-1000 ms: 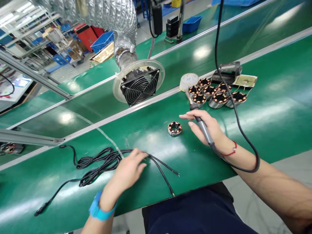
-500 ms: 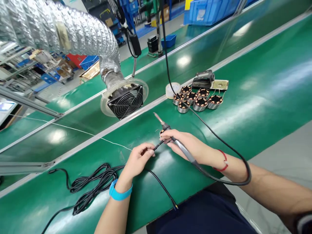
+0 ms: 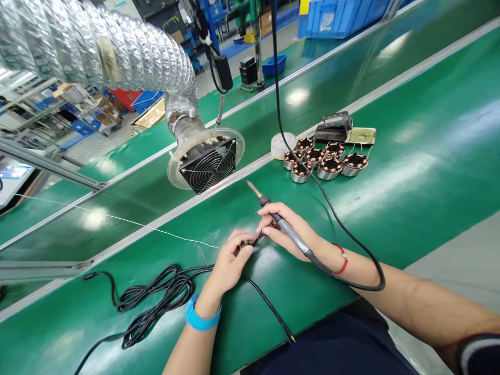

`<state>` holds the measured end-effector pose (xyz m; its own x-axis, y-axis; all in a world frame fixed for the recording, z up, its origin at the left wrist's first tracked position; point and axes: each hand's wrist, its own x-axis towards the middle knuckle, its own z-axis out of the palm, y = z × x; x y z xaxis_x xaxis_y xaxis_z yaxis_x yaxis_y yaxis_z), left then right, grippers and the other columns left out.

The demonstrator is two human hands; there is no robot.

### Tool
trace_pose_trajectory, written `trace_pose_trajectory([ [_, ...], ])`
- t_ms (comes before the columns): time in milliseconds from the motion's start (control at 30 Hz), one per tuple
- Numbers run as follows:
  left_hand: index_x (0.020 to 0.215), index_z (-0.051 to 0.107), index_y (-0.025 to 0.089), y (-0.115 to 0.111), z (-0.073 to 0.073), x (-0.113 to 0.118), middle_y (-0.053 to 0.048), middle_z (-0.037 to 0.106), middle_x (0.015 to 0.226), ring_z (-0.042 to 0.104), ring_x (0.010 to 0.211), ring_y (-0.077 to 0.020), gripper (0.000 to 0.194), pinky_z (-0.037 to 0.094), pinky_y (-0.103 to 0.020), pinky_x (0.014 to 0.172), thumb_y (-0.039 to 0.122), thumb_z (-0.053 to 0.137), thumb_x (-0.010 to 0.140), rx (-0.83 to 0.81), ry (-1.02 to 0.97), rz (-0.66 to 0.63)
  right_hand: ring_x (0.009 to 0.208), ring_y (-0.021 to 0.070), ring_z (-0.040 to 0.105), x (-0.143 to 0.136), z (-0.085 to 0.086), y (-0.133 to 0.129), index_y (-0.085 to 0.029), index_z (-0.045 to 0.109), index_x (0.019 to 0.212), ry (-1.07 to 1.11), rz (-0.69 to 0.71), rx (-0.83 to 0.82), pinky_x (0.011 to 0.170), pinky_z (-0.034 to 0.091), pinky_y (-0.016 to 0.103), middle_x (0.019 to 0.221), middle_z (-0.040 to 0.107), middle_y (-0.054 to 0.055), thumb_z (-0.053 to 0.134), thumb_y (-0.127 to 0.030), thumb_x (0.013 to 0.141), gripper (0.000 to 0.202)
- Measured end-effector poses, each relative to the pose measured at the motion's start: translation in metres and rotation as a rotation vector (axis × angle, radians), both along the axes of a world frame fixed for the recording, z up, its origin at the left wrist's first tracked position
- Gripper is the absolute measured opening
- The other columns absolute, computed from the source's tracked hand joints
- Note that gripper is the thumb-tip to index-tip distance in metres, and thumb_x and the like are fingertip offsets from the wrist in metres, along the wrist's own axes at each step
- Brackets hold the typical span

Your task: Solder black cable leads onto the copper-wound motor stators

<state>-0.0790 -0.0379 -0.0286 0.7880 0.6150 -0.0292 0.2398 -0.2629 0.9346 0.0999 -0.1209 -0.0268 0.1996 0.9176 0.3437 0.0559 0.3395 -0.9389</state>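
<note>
My left hand [image 3: 231, 261], with a blue wristband, is closed on a black cable [image 3: 258, 239] whose short end points toward my right hand. A thin pale wire [image 3: 167, 233] runs in from the left to my left fingers. My right hand [image 3: 289, 229] holds a soldering iron [image 3: 294, 235] along its grip, tip pointing up and left, away from the cable. The thumb and fingertips of this same hand pinch the cable end. What lies behind those fingertips is hidden. A cable tail [image 3: 273, 307] with bared coloured wires trails below my left hand toward the bench edge.
Coiled black cables [image 3: 156, 297] lie at left. Several copper-wound stators [image 3: 330, 167] stand beside a tape roll [image 3: 283, 146] and an iron stand [image 3: 334, 126]. A fan-fitted extraction duct [image 3: 209, 165] hangs ahead. The iron's cord [image 3: 328, 195] loops over the right side.
My right hand, with the iron, has moved slightly left, closer to my left hand, and its thumb now presses the cable end. The small round part behind its fingers is now hidden. The view has shifted slightly.
</note>
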Motion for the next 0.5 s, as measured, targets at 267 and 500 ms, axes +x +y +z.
trace_pose_trajectory([
  [267, 0.072, 0.062, 0.018, -0.014, 0.0, 0.01, -0.003, 0.057, 0.072, 0.05, 0.071, -0.0147, 0.05, 0.042, -0.028, 0.07, 0.05, 0.032, 0.096, 0.181, 0.052, 0.159, 0.076, 0.0131, 0.062, -0.001, -0.006, -0.003, -0.023, 0.043, 0.114, -0.105, -0.017, 0.035, 0.074, 0.053, 0.03, 0.085, 0.062, 0.001, 0.05, -0.014, 0.085, 0.031],
  [500, 0.06, 0.053, 0.02, -0.021, -0.003, 0.014, 0.0, 0.049, 0.058, 0.044, 0.056, -0.012, 0.044, 0.036, -0.026, 0.059, 0.039, 0.035, 0.095, 0.215, 0.104, 0.311, 0.078, 0.0113, 0.061, -0.009, -0.012, -0.005, -0.025, 0.041, 0.121, -0.152, -0.022, 0.119, 0.073, 0.055, 0.027, 0.089, 0.058, 0.0, 0.049, -0.008, 0.085, 0.041],
])
